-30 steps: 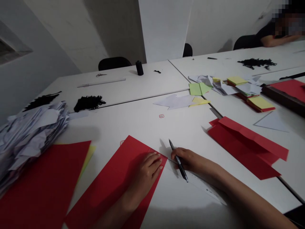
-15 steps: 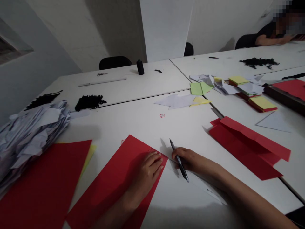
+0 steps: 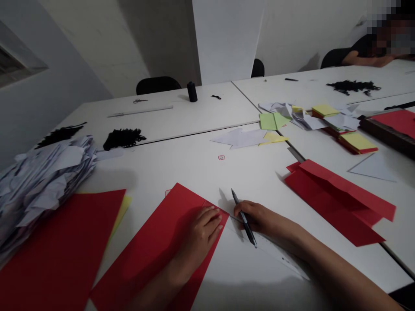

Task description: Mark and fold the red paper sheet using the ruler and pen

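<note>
A red sheet of paper [image 3: 145,242] lies aslant on the white table in front of me. My left hand [image 3: 205,229] rests on its upper right corner, fingers stretched out and lying flat. Just right of that corner, my right hand [image 3: 254,216] grips a dark pen [image 3: 245,220], whose tip points up and away from me. Beneath the right hand and wrist runs a clear ruler [image 3: 282,255], its far end meeting the edge of the red sheet. The hand covers part of the ruler, so I cannot tell whether its fingers touch it.
Left are more red paper [image 3: 61,242] and a heap of white paper scraps [image 3: 58,168]. A folded red sheet [image 3: 337,201] lies right. Beyond are black cord bundles [image 3: 123,138], a thread spool [image 3: 192,92], scissors [image 3: 140,101] and coloured paper stacks [image 3: 358,140]. A person [image 3: 366,54] sits far right.
My hands, the pen and the red sheet stay in place. The view has shifted very slightly, and the person's arm at the far right has moved a little.
</note>
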The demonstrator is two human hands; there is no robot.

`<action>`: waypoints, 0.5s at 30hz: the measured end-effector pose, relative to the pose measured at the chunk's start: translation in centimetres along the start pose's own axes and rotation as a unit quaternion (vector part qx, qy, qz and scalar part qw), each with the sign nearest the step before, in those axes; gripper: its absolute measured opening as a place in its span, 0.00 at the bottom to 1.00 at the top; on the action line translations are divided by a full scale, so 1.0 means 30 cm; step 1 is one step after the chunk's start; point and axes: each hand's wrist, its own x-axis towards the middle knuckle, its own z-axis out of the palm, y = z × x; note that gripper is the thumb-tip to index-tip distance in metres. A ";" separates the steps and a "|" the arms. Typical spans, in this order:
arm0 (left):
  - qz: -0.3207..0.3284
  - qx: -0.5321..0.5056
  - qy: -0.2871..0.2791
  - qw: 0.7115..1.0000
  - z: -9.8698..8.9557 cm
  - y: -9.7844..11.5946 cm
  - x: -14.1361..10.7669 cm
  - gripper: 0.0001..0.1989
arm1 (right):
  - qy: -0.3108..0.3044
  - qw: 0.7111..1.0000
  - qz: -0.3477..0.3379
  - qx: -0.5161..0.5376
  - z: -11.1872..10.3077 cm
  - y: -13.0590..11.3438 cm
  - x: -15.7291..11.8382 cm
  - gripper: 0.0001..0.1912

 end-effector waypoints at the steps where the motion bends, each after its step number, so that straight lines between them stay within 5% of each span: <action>1: -0.005 -0.010 -0.001 1.000 0.000 0.001 0.000 0.17 | 0.000 1.000 0.002 -0.001 0.001 0.000 0.000 0.15; 9: -0.075 -0.202 -0.017 0.976 0.003 0.000 -0.010 0.17 | 0.011 1.000 0.007 -0.002 0.010 0.003 0.003 0.12; 15: -0.058 -0.194 -0.009 0.979 0.009 -0.005 -0.003 0.18 | 0.072 0.989 0.041 0.122 -0.009 -0.016 -0.007 0.04</action>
